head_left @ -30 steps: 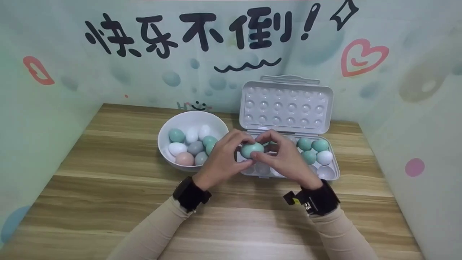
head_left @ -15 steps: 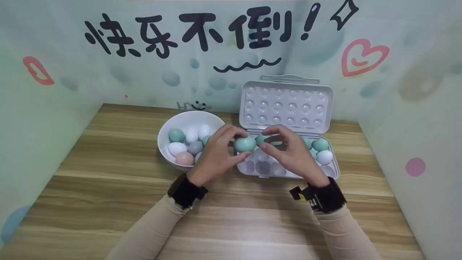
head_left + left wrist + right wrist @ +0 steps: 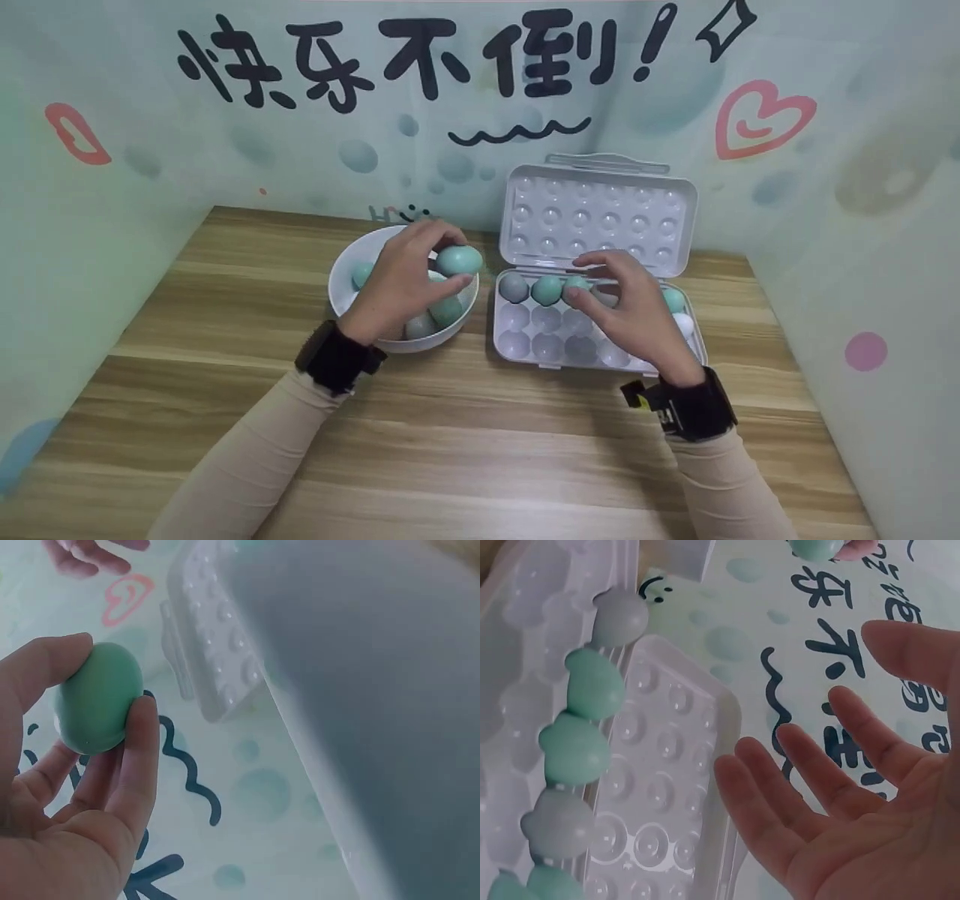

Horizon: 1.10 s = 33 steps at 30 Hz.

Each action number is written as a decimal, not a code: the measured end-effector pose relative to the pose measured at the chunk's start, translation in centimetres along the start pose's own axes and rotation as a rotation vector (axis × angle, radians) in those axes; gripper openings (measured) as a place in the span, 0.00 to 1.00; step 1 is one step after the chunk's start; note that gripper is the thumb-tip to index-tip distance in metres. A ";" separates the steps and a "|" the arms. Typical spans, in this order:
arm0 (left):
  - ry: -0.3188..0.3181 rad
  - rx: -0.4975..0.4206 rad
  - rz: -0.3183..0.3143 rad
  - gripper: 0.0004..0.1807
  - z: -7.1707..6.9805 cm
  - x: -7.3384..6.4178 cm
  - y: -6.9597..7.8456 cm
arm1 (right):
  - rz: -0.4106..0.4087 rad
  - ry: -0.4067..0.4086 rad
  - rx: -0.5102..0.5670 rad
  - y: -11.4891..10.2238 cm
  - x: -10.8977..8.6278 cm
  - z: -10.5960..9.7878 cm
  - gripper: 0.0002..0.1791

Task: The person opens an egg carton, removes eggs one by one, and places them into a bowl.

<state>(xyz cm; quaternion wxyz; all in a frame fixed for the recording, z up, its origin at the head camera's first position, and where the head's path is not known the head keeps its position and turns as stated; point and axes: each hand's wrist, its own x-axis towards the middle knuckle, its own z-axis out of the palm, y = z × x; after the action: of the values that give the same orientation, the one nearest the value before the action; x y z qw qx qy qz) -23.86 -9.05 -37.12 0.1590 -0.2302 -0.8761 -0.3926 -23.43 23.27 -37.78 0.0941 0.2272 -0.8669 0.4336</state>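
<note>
My left hand [image 3: 394, 285] pinches a teal egg [image 3: 460, 261] between thumb and fingers, over the right side of the white bowl [image 3: 412, 346]. The left wrist view shows this egg [image 3: 101, 697] from close up, held by the fingertips. Other eggs lie in the bowl, partly hidden by the hand. With fingers spread and nothing in it, my right hand [image 3: 630, 307] hovers over the egg carton [image 3: 547, 349]. Along the carton's back row sit a grey egg [image 3: 514, 288], a teal egg [image 3: 547, 290] and several more, some behind the fingers.
The carton's raised lid [image 3: 598, 217] leans back near the printed backdrop [image 3: 300, 150], its inside dimpled. Hollows without eggs show at the carton's front left. Wooden tabletop [image 3: 480, 450] extends in front of bowl and carton.
At first both hands were on the teal egg. The right hand let go and moved slightly right over the carton, while the left carried the egg left and back to the bowl.
</note>
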 end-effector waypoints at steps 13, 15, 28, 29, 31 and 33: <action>-0.281 0.171 -0.041 0.17 -1.5 3.5 -2.6 | -0.017 0.029 -0.221 1.5 -0.4 -2.1 0.24; -0.307 0.178 -0.035 0.17 -1.4 3.9 -2.9 | -0.018 0.034 -0.224 1.6 -0.4 -2.4 0.24; -0.445 0.270 -0.073 0.16 0.1 5.3 -4.1 | -0.019 0.038 -0.277 1.9 -0.4 -2.8 0.22; -0.449 0.272 -0.077 0.16 0.2 5.3 -4.1 | -0.022 0.040 -0.278 1.9 -0.4 -2.8 0.22; -0.460 0.277 -0.085 0.17 0.5 5.4 -4.3 | -0.024 0.042 -0.281 2.0 -0.5 -2.8 0.23; -0.475 0.280 -0.105 0.18 0.8 5.5 -4.4 | -0.024 0.040 -0.283 2.0 -0.5 -2.7 0.23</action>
<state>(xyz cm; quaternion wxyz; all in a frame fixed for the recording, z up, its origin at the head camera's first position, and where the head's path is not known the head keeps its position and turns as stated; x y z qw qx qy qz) -30.89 -9.47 -37.78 -0.0411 -0.2458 -0.9453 -0.2105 -24.05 26.63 -37.74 0.1476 0.2136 -0.9145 0.3104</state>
